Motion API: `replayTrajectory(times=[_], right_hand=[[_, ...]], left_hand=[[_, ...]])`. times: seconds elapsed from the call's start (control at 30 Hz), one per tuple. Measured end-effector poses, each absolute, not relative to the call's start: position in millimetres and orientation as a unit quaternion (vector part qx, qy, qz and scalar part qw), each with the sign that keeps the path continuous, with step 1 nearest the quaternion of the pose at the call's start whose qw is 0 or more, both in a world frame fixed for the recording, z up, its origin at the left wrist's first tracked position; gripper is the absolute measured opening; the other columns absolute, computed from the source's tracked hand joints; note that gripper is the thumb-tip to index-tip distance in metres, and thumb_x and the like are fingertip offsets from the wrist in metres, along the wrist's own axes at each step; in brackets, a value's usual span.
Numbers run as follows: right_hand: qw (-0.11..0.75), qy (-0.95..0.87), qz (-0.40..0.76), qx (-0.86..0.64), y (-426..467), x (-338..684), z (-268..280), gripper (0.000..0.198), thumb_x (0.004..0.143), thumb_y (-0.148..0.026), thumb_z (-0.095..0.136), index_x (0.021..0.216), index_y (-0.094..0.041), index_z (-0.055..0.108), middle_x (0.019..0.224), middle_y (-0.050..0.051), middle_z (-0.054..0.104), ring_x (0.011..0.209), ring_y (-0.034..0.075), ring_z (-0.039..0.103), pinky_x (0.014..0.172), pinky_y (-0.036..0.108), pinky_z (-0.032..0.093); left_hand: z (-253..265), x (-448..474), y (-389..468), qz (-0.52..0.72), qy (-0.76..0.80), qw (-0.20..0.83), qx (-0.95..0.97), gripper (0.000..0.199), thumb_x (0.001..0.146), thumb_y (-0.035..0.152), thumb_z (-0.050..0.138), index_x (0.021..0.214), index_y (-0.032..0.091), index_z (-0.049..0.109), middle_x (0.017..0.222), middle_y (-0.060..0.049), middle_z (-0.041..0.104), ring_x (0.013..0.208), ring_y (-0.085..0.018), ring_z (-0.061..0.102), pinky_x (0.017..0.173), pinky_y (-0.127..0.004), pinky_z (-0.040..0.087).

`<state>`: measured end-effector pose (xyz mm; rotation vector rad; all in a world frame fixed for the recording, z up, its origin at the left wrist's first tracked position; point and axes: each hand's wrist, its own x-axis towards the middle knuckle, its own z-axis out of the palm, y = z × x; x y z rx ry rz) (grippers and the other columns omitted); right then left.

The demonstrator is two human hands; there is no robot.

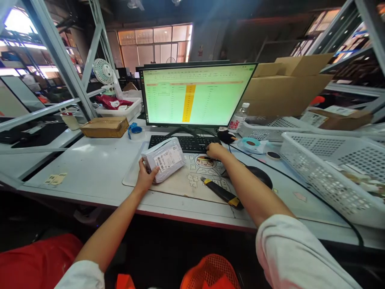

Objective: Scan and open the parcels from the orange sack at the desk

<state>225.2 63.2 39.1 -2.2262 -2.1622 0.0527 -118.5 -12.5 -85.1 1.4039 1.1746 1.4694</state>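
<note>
My left hand (145,176) is closed on the lower left end of a parcel (170,156) in a pale plastic mailer. A white shipping label (168,157) with a barcode faces up on it. The parcel is tilted on the desk mat (180,188), in front of the keyboard (192,145) and covering part of its left side. My right hand (217,151) rests at the keyboard's right end, fingers curled in over the keys, holding nothing. Below my right forearm lies a black and yellow utility knife (221,192). A dark mouse (259,176) is partly hidden by that forearm.
Behind the keyboard stands a monitor (198,96) showing a spreadsheet. A cardboard box (105,127) and tape roll (136,130) are at left. To the right are a bottle (239,118), more tape (251,143), a white basket (333,176) and a cable (296,184). An orange basket (210,269) stands below the desk.
</note>
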Motion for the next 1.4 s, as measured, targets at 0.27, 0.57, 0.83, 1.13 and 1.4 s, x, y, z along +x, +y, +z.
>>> replayTrajectory(times=[0.27,0.57,0.83,1.13,1.4], right_hand=[[-0.049,-0.69,0.038,-0.721,76.1,207.0,42.2,0.042,0.104,-0.039,0.061,0.14,-0.016,0.062,0.139,0.016,0.063,0.124,0.028,0.063,0.106,0.05,0.051],[-0.088,-0.759,0.022,-0.645,-84.7,218.0,4.3,0.056,0.099,-0.039,0.054,0.151,-0.019,0.057,0.136,0.018,0.067,0.121,0.037,0.066,0.096,0.047,0.054],[0.177,-0.8,0.072,-0.569,-90.2,232.7,-11.6,0.056,0.103,-0.039,0.036,0.145,-0.014,0.062,0.105,0.015,0.074,0.084,0.027,0.072,0.08,0.041,0.06],[0.048,-0.866,0.107,-0.487,-12.7,28.9,77.9,0.046,0.102,-0.018,0.043,0.14,-0.019,0.069,0.122,0.014,0.075,0.107,0.029,0.072,0.094,0.036,0.052],[-0.028,-0.868,0.093,-0.487,-22.7,17.8,69.3,0.034,0.091,-0.01,0.053,0.112,-0.014,0.079,0.106,0.021,0.077,0.09,0.032,0.073,0.077,0.037,0.052]], left_hand=[[-83.2,-116.1,-12.5,0.578,0.461,0.396,0.545,0.087,0.081,0.055,0.08,0.146,0.023,0.032,0.127,-0.014,0.068,0.116,-0.029,0.07,0.103,-0.046,0.055],[-45.9,-180.1,-46.2,0.419,0.428,0.203,0.774,0.073,0.077,0.026,0.08,0.143,0.029,0.049,0.153,-0.011,0.053,0.143,-0.033,0.051,0.123,-0.052,0.039],[-40.1,-192.8,-58.3,0.419,0.568,0.196,0.681,0.048,0.098,0.032,0.054,0.144,0.019,0.054,0.15,-0.014,0.057,0.139,-0.03,0.056,0.119,-0.05,0.045],[-55.9,-171.9,-73.6,0.411,0.549,0.304,0.661,0.101,0.08,0.061,0.08,0.162,0.019,0.037,0.164,-0.013,0.045,0.153,-0.032,0.042,0.127,-0.042,0.034],[-51.9,-174.6,-74.3,0.337,0.593,0.211,0.7,0.08,0.085,0.046,0.083,0.155,0.026,0.051,0.139,-0.01,0.07,0.113,-0.03,0.073,0.102,-0.039,0.055]])
